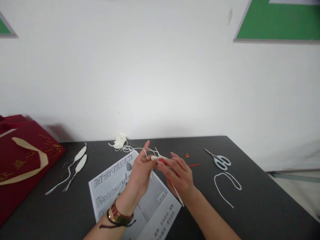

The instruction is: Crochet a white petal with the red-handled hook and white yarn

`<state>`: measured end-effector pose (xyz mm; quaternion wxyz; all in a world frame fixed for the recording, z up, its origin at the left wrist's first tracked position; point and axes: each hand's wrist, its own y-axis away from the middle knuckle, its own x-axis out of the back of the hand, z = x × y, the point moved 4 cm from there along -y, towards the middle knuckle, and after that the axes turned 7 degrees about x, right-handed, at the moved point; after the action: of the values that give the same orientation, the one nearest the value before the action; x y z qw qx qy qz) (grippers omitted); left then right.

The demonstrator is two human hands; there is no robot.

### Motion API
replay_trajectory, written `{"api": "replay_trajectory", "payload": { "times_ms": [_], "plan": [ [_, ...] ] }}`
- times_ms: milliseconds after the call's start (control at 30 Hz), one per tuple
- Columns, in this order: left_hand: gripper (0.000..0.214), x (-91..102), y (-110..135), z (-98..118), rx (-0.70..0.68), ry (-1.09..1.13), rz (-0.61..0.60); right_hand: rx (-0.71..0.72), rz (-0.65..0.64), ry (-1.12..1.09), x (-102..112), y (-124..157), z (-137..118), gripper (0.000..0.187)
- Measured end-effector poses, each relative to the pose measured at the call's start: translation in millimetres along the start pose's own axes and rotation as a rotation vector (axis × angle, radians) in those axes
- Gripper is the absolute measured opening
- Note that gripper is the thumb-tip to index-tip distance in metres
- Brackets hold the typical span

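Observation:
My left hand (142,168) pinches a small piece of white crochet work (155,158). A strand of white yarn (145,152) runs over its raised fingers. My right hand (178,171) is closed around a crochet hook (178,193), whose pale shaft sticks out below the palm. The hook's tip meets the crochet work between both hands, where fingers partly hide it. Behind my left hand, loose yarn leads back to a tangled white yarn ball (120,141). Under both hands lies a printed pattern sheet (102,196) with a grey pebble-like spot (128,166) on it.
Two white crocheted petals (80,163) with tails lie on the left, near a dark red gift bag (30,160). To the right are scissors (218,160), a cut yarn piece (226,174), an orange stitch marker (187,155) and a red needle (193,165). A white wall backs the black table (252,200).

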<state>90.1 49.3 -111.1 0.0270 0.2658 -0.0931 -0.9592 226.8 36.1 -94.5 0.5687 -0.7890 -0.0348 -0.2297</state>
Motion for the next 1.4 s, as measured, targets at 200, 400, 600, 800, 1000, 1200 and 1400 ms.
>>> {"api": "replay_trajectory", "payload": {
  "times_ms": [200,400,600,800,1000,1200,1400],
  "plan": [
    [0.08,-1.8,2,8,0.143,0.077,-0.098,-0.483,0.309,-0.467,-3,4,22,0.016],
    [0.078,-3.7,11,15,0.1,-0.057,-0.086,-1.147,0.559,-1.317,-30,18,39,0.015],
    [0.082,-8.8,23,17,0.108,-0.139,-0.145,-1.084,0.451,-1.357,-19,10,39,0.018],
    [0.086,-11.7,27,18,0.151,-0.222,-0.139,-0.902,0.341,-1.139,4,-2,40,0.019],
    [0.086,-13.6,27,20,0.152,-0.307,-0.12,-0.755,0.263,-0.96,17,-8,36,0.021],
    [0.082,-11.2,28,19,0.124,-0.344,-0.125,-0.636,0.247,-0.914,28,-12,32,0.021],
    [0.08,-9.6,26,17,0.1,-0.362,-0.115,-0.602,0.229,-0.828,33,-12,30,0.02]
  ]
}}
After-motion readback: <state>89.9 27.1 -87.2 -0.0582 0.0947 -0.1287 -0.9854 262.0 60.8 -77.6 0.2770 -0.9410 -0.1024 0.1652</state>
